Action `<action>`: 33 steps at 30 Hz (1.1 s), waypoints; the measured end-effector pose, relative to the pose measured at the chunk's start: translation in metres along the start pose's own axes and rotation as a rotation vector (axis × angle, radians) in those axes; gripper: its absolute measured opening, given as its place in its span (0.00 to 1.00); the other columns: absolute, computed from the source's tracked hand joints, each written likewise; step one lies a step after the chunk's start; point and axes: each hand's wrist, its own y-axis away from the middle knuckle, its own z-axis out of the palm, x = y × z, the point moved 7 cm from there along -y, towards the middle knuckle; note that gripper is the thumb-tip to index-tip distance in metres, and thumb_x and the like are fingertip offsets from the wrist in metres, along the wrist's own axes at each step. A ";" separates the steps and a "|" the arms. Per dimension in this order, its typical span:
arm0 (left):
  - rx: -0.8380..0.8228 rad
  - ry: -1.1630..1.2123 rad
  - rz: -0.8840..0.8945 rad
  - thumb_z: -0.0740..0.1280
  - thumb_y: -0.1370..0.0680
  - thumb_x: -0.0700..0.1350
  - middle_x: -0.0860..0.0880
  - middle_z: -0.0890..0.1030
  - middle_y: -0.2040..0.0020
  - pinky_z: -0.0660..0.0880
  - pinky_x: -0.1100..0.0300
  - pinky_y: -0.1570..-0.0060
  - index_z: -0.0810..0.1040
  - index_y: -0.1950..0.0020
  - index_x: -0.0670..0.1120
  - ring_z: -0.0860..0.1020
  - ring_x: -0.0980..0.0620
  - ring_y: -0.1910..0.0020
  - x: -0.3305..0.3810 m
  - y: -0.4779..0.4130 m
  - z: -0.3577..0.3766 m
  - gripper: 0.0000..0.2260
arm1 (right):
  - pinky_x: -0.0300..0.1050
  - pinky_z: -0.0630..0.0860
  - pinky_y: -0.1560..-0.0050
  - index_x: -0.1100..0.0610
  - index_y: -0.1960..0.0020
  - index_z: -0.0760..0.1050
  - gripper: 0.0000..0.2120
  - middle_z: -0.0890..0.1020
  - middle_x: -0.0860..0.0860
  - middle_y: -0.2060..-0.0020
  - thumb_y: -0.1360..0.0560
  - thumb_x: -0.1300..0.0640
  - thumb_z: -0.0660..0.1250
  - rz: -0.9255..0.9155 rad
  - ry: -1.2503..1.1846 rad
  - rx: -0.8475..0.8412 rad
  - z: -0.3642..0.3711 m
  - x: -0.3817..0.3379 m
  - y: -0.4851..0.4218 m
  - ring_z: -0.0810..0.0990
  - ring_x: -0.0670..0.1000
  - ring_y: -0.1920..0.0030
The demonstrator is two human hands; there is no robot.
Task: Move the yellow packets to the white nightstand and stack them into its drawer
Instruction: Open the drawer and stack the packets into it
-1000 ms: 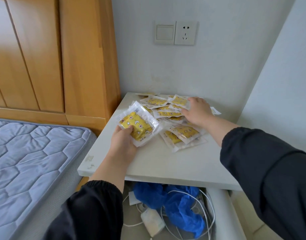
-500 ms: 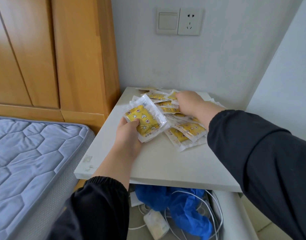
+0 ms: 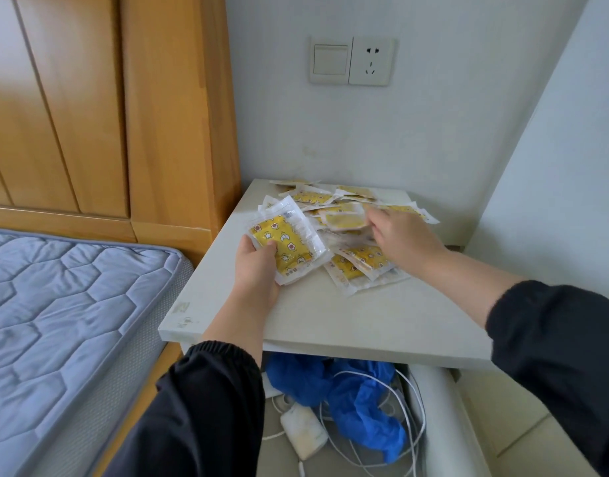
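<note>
Several yellow packets in clear wrappers lie in a loose pile (image 3: 361, 259) on the white nightstand top (image 3: 348, 321). My left hand (image 3: 256, 270) grips a small stack of packets (image 3: 289, 242) by its near corner, lifted slightly over the left side of the pile. My right hand (image 3: 403, 235) pinches one packet (image 3: 346, 218) raised just above the pile's far part; it looks blurred. Below the top, the nightstand's drawer (image 3: 430, 407) stands pulled out towards me.
The drawer holds a blue plastic bag (image 3: 358, 401), white cables (image 3: 410, 421) and a white charger (image 3: 305, 432). A grey-blue mattress (image 3: 55, 321) lies left, a wooden headboard (image 3: 124, 105) behind it. A switch and socket (image 3: 353, 60) sit on the wall.
My right hand has drawn back from the far part of the pile, lifting one packet towards the stack. My left hand keeps holding its stack in about the same place.
</note>
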 end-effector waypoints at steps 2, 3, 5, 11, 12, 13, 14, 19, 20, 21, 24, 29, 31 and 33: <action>0.011 -0.064 0.027 0.58 0.18 0.36 0.48 0.80 0.45 0.79 0.45 0.48 0.73 0.40 0.49 0.80 0.45 0.47 0.000 0.006 0.000 0.11 | 0.45 0.69 0.72 0.60 0.49 0.71 0.15 0.77 0.55 0.67 0.32 0.74 0.65 -0.088 -0.011 -0.022 -0.007 -0.004 0.032 0.74 0.57 0.70; 0.017 -0.131 0.054 0.58 0.18 0.37 0.48 0.80 0.45 0.78 0.45 0.46 0.72 0.41 0.50 0.80 0.46 0.46 0.000 0.009 0.000 0.11 | 0.44 0.72 0.71 0.59 0.46 0.72 0.20 0.80 0.55 0.63 0.34 0.74 0.67 -0.121 0.018 -0.042 -0.008 -0.005 0.047 0.78 0.57 0.68; 0.017 -0.345 0.142 0.59 0.19 0.38 0.51 0.79 0.46 0.78 0.51 0.47 0.72 0.42 0.52 0.79 0.48 0.45 0.003 0.017 0.002 0.10 | 0.41 0.75 0.60 0.60 0.42 0.74 0.21 0.82 0.54 0.45 0.33 0.74 0.66 -0.138 0.030 -0.131 -0.012 -0.005 0.065 0.82 0.56 0.52; 0.011 -0.574 0.247 0.59 0.18 0.40 0.54 0.76 0.48 0.72 0.63 0.58 0.71 0.37 0.49 0.75 0.53 0.50 0.005 0.036 0.011 0.11 | 0.42 0.66 0.43 0.60 0.47 0.76 0.09 0.74 0.53 0.36 0.21 0.60 0.59 0.253 -0.340 -0.223 -0.025 0.011 0.059 0.70 0.52 0.34; 0.015 -0.592 0.251 0.59 0.18 0.40 0.54 0.76 0.48 0.71 0.64 0.60 0.71 0.36 0.49 0.75 0.53 0.50 0.005 0.037 0.012 0.12 | 0.41 0.66 0.47 0.60 0.45 0.76 0.11 0.75 0.51 0.40 0.21 0.54 0.61 0.346 -0.399 -0.236 -0.023 0.014 0.053 0.71 0.52 0.36; 0.016 -0.608 0.254 0.59 0.18 0.40 0.54 0.75 0.47 0.70 0.64 0.59 0.71 0.35 0.48 0.74 0.53 0.50 0.006 0.038 0.012 0.12 | 0.41 0.66 0.48 0.59 0.40 0.73 0.16 0.74 0.49 0.41 0.21 0.49 0.63 0.439 -0.451 -0.291 -0.016 0.017 0.047 0.72 0.51 0.37; 0.018 -0.621 0.255 0.58 0.18 0.41 0.54 0.75 0.47 0.71 0.63 0.58 0.70 0.35 0.48 0.74 0.53 0.50 0.005 0.038 0.013 0.12 | 0.41 0.66 0.47 0.58 0.34 0.70 0.23 0.73 0.49 0.40 0.23 0.45 0.65 0.518 -0.487 -0.366 -0.008 0.021 0.043 0.71 0.51 0.36; 0.022 -0.651 0.280 0.59 0.18 0.41 0.54 0.75 0.47 0.72 0.60 0.54 0.71 0.35 0.48 0.75 0.53 0.48 0.005 0.040 0.015 0.12 | 0.47 0.70 0.36 0.57 0.28 0.64 0.38 0.73 0.51 0.34 0.31 0.41 0.72 0.583 -0.500 -0.555 0.019 0.026 0.021 0.73 0.54 0.35; 0.021 -0.652 0.285 0.59 0.18 0.41 0.54 0.76 0.46 0.73 0.60 0.53 0.71 0.35 0.48 0.75 0.53 0.48 0.005 0.040 0.015 0.12 | 0.49 0.72 0.36 0.57 0.29 0.66 0.38 0.75 0.52 0.36 0.32 0.41 0.74 0.592 -0.501 -0.586 0.020 0.024 0.017 0.75 0.55 0.37; 0.017 -0.654 0.288 0.59 0.18 0.41 0.54 0.76 0.46 0.73 0.60 0.52 0.71 0.35 0.48 0.75 0.53 0.47 0.005 0.041 0.016 0.12 | 0.51 0.73 0.37 0.58 0.31 0.68 0.38 0.76 0.52 0.38 0.34 0.42 0.76 0.608 -0.510 -0.612 0.021 0.024 0.014 0.76 0.56 0.39; 0.004 -0.659 0.286 0.59 0.18 0.41 0.53 0.77 0.42 0.73 0.61 0.52 0.70 0.34 0.49 0.75 0.53 0.46 0.005 0.042 0.017 0.13 | 0.54 0.74 0.39 0.62 0.37 0.71 0.33 0.79 0.55 0.42 0.36 0.52 0.80 0.690 -0.528 -0.618 0.018 0.021 0.009 0.78 0.57 0.43; 0.007 -0.644 0.263 0.60 0.18 0.41 0.52 0.77 0.39 0.72 0.68 0.59 0.70 0.32 0.49 0.76 0.52 0.42 0.005 0.045 0.016 0.14 | 0.50 0.75 0.42 0.62 0.42 0.75 0.29 0.81 0.56 0.47 0.38 0.56 0.81 0.783 -0.595 -0.539 0.010 0.016 0.012 0.79 0.58 0.46; -0.006 -0.619 0.249 0.60 0.18 0.41 0.53 0.77 0.42 0.71 0.69 0.63 0.71 0.33 0.49 0.76 0.54 0.46 0.005 0.048 0.016 0.14 | 0.45 0.72 0.47 0.61 0.40 0.72 0.28 0.78 0.56 0.46 0.35 0.56 0.79 0.786 -0.642 -0.478 0.006 0.015 0.017 0.77 0.57 0.45; -0.021 -0.598 0.240 0.61 0.19 0.40 0.55 0.77 0.47 0.70 0.70 0.65 0.72 0.37 0.50 0.76 0.55 0.50 0.004 0.053 0.014 0.11 | 0.44 0.68 0.49 0.63 0.34 0.68 0.32 0.75 0.56 0.41 0.32 0.56 0.77 0.813 -0.735 -0.420 0.004 0.015 0.027 0.74 0.56 0.43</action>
